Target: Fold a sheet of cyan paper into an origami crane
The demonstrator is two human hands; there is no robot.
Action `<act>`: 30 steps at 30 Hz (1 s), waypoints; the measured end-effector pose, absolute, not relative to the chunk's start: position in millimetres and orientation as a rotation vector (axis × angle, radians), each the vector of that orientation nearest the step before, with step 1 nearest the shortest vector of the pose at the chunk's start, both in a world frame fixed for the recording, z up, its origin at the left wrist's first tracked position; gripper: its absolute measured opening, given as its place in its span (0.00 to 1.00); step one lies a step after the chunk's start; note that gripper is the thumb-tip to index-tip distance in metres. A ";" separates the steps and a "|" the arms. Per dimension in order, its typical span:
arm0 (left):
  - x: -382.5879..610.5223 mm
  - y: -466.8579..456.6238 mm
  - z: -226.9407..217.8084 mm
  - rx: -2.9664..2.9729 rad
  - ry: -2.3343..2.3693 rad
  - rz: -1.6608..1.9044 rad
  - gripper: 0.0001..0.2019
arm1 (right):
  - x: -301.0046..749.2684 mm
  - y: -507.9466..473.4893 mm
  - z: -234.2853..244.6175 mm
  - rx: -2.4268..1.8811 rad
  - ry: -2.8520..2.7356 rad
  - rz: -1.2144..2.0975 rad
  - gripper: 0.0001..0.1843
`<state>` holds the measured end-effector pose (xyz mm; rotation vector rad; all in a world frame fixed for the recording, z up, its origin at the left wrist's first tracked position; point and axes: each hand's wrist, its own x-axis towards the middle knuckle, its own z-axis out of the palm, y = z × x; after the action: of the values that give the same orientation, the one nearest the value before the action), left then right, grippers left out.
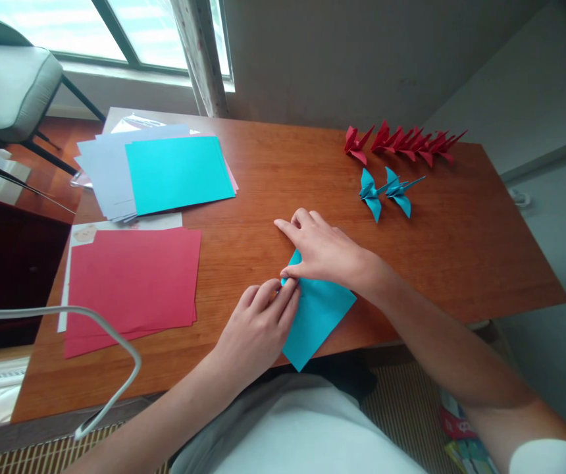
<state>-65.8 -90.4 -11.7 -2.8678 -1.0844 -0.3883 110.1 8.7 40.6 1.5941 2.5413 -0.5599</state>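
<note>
Paper [318, 319], blue, at the near edge of the worktop [283, 174], directly in front of the body [307, 424]. Long axis of the visible part: roughly away from the body, one corner pointing back and seemingly just past the worktop's edge, another pointing right. Left hand [260, 322] along the left side of the paper, fingers bunched narrow, tips at the upper left edge. Left thumb out of sight; cannot tell pinch from press there. Right hand [326, 250] across the far end, over from the right; thumb on the paper, touching or nearly touching the left fingertips; index stretched wide of the thumb, above the worktop. Key relation: both hands at one spot on the left margin, most of the sheet to the right of the left fingers and nearer the body than the right thumb. Neither hand clearly closer. Well apart, beyond the right hand: blue birds [396, 189], folded, with red birds [404, 141] behind. Off left: red sheets [135, 283]; blue sheets [179, 174] farther back.
</note>
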 end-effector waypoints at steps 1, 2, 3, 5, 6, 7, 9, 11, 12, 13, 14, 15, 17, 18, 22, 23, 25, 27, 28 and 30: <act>-65.9 -90.4 -11.2 -2.869 -1.086 -0.385 0.19 | 112.5 11.9 38.9 1.589 2.552 -0.576 0.40; -65.9 -90.4 -10.7 -2.869 -1.089 -0.383 0.19 | 115.6 16.0 37.3 1.586 2.559 -0.598 0.40; -66.0 -90.5 -10.4 -2.869 -1.091 -0.381 0.19 | 118.9 20.7 36.0 1.587 2.562 -0.623 0.39; -66.2 -90.9 -10.1 -2.869 -1.090 -0.382 0.19 | 125.6 30.8 35.1 1.608 2.529 -0.695 0.39; -66.3 -91.1 -10.2 -2.870 -1.090 -0.381 0.19 | 128.4 35.6 35.4 1.611 2.508 -0.735 0.40; -66.3 -91.3 -10.3 -2.872 -1.090 -0.378 0.19 | 130.6 39.8 36.0 1.610 2.501 -0.762 0.39; -66.4 -91.6 -10.6 -2.876 -1.094 -0.369 0.19 | 133.0 46.5 37.4 1.595 2.512 -0.791 0.36; -66.4 -91.6 -10.9 -2.876 -1.098 -0.363 0.19 | 133.5 51.1 37.9 1.592 2.534 -0.796 0.33; -66.4 -91.5 -11.1 -2.875 -1.098 -0.362 0.19 | 133.5 53.0 37.7 1.596 2.544 -0.799 0.32; -66.4 -91.4 -11.3 -2.872 -1.098 -0.363 0.19 | 133.6 54.9 37.3 1.602 2.554 -0.806 0.33; -66.4 -91.3 -11.6 -2.869 -1.097 -0.366 0.19 | 134.0 56.8 36.8 1.612 2.562 -0.819 0.34; -66.4 -91.2 -11.8 -2.868 -1.097 -0.369 0.19 | 134.8 59.0 36.2 1.623 2.570 -0.841 0.34; -66.2 -91.2 -12.3 -2.870 -1.100 -0.373 0.19 | 137.8 63.7 35.0 1.638 2.567 -0.915 0.33; -66.1 -91.1 -12.5 -2.872 -1.105 -0.373 0.19 | 139.8 65.9 34.1 1.645 2.560 -0.960 0.32; -66.4 -90.3 -13.0 -2.895 -1.118 -0.397 0.19 | 147.8 66.6 26.9 1.681 2.583 -1.092 0.28; -67.0 -89.8 -13.1 -2.915 -1.128 -0.411 0.20 | 149.4 63.3 24.0 1.696 2.610 -1.106 0.26; -68.8 -88.4 -13.7 -2.976 -1.168 -0.450 0.21 | 151.8 51.5 18.1 1.728 2.693 -1.108 0.20; -71.4 -86.6 -14.4 -3.046 -1.233 -0.534 0.23 | 153.8 34.4 13.8 1.762 2.805 -1.085 0.18; -72.9 -85.7 -14.7 -3.076 -1.274 -0.613 0.23 | 154.8 24.7 12.7 1.761 2.849 -1.101 0.17; -75.5 -83.9 -14.4 -3.095 -1.403 -0.855 0.23 | 156.9 5.2 13.0 1.675 2.950 -1.109 0.18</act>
<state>-75.5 -83.9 -14.4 -3.0950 -1.4028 -0.8551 156.9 5.2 13.0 1.6748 2.9496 -1.1094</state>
